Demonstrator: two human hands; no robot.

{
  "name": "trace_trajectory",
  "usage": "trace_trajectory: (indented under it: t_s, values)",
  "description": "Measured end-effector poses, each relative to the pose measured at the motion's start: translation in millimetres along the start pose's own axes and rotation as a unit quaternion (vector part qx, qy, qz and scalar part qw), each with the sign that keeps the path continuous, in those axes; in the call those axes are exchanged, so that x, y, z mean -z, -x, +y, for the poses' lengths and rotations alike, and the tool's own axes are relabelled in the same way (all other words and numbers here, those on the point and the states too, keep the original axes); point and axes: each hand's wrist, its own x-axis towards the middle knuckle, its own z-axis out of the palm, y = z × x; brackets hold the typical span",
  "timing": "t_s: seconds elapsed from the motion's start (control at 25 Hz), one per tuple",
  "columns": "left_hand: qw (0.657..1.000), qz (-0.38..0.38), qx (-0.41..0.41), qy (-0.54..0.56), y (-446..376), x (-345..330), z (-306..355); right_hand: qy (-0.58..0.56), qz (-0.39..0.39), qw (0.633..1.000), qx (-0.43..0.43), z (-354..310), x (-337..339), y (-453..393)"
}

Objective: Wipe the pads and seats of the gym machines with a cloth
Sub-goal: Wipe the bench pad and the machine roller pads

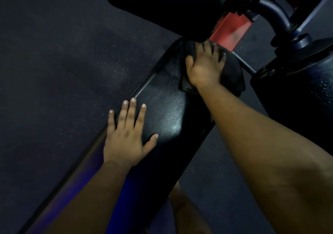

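At the far end of the long seat pad, a dark cloth is pressed flat under the right hand, its grip spread and uncurled, while the pad's unwiped length runs back toward the open left hand resting flat on it.

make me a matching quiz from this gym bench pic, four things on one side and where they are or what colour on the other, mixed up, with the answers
Things:
1. left hand
2. right hand
3. cloth
4. frame bar

Descriptions:
A. red, beyond the far end of the bench pad
B. dark, bunched under a hand at the far end of the pad
C. flat, fingers spread, on the pad's near left edge
D. pressing down on the cloth

Pairs: 1-C, 2-D, 3-B, 4-A
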Motion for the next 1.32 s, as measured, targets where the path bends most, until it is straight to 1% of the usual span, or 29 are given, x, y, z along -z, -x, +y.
trace_trajectory:
  t_s: [0.08,0.2,0.28,0.4,0.48,0.56,0.68,0.8,0.92,1.04,1.08,1.2,1.32]
  values:
    - [1.0,-0.003,-0.002,-0.009,0,-1,0,0.005,0.009,0.999,0.047,-10,0,-2]
    - [1.0,-0.003,0.002,-0.006,0,-2,0,0.001,0.001,0.997,0.08,-19,1,1]
    - [1.0,0.003,0.008,0.001,1,-2,0,0.009,-0.016,0.99,0.141,-30,0,15]
    - [1.0,0.009,0.013,0.017,3,-3,0,0.012,-0.041,0.97,0.24,-49,-11,53]
    - [0.999,0.002,0.029,0.029,10,-3,-2,0.007,-0.044,0.962,0.268,-54,-19,85]
    - [0.997,-0.011,0.055,0.044,31,-2,-6,0.004,-0.054,0.959,0.278,-48,-24,122]
    - [0.995,-0.03,0.077,0.059,89,-5,-18,0.017,-0.079,0.958,0.275,-33,-34,204]
    - [0.994,-0.071,0.066,0.058,141,-9,-21,0.034,-0.117,0.956,0.269,-14,-43,286]
    - [0.984,-0.149,0.069,0.069,157,8,-16,0.0,-0.155,0.956,0.248,-7,-28,304]
    - [0.963,-0.243,0.054,0.103,159,57,-13,-0.058,-0.175,0.964,0.19,-8,28,306]
    - [0.96,-0.26,0.042,0.101,162,81,-10,-0.074,-0.17,0.969,0.163,-7,54,313]
    - [0.966,-0.247,0.011,0.081,177,148,2,-0.091,-0.166,0.977,0.094,-4,122,350]
    - [0.972,-0.224,-0.019,0.066,198,211,24,-0.138,-0.153,0.976,0.067,2,185,397]
